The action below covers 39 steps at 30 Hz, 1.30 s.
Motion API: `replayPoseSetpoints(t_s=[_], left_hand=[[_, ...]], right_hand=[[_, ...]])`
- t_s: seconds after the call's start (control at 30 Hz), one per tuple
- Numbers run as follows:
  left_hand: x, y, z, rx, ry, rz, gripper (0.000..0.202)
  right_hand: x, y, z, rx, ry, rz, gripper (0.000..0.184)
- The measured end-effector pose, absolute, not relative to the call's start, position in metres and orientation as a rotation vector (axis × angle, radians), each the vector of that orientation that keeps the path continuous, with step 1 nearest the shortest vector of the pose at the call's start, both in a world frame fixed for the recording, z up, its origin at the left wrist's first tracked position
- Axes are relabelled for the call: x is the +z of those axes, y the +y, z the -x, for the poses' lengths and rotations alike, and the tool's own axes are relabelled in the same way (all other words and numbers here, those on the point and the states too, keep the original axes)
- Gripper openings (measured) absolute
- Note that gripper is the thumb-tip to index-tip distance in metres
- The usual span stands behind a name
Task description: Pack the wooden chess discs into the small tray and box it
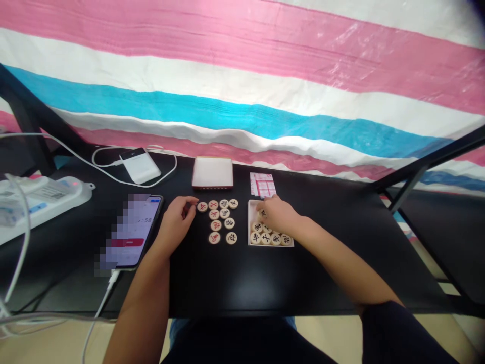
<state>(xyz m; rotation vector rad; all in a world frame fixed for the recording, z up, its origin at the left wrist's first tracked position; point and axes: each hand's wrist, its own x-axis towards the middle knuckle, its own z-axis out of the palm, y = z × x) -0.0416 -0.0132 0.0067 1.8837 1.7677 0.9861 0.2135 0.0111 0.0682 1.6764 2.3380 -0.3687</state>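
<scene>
1. Desk (235,278): black top, bare along its near edge. It carries everything listed below.
2. White box (250,228): shallow open tray at mid-desk, taken as the landmark for all places here.
3. Boxed pieces (265,238): round wooden discs with black or red characters. They lie flat in a row along the near wall of the box, with more under the hand behind them.
4. Right hand (278,215): palm down inside the box, at its far half. The fingers are bent together over the discs there, and whether they clasp one is hidden.
5. Phone (132,232): well left of the box, face up with the screen lit. A white cable leaves its near end.
6. Left hand (175,223): between the phone and the box, fingers curled. The fingertips touch the nearest loose disc, but a grip cannot be told.
7. Loose pieces (223,220): ten discs laid flat in short rows on the desk, just left of the box. The one at the fingertips is the far-left disc (202,206).
8. Leaflet (262,184): pink-printed paper lying just beyond the box.
9. Lid (212,172): white with a red edge, beyond the box and to its left.
10. Power bank (140,166): white with a looped cable, far left of the box.
11. Power strip (45,198): white, furthest left of the box.
12. Striped sheet (242,76): pink, white and blue, behind the desk.
</scene>
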Motion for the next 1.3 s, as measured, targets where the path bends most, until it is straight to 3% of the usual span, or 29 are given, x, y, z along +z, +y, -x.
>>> replayPoseSetpoints(t_s=[0.53, 0.7, 1.0, 1.3], left_hand=[[0.007, -0.015, 0.044, 1.029, 1.767, -1.867, 0.018], [0.006, -0.014, 0.047, 1.107, 1.746, -1.847, 0.018], [0.008, -0.014, 0.056, 1.208, 1.758, -1.797, 0.019], [0.007, -0.014, 0.053, 1.197, 1.758, -1.8, 0.018]], right_hand=[[0.072, 0.013, -0.21, -0.309, 2.286, -1.7, 0.021], [0.084, 0.004, -0.187, -0.299, 2.513, -1.812, 0.019], [0.054, -0.004, -0.084, -0.354, 2.78, -1.412, 0.019], [0.064, -0.01, -0.148, -0.191, 2.581, -1.944, 0.021]])
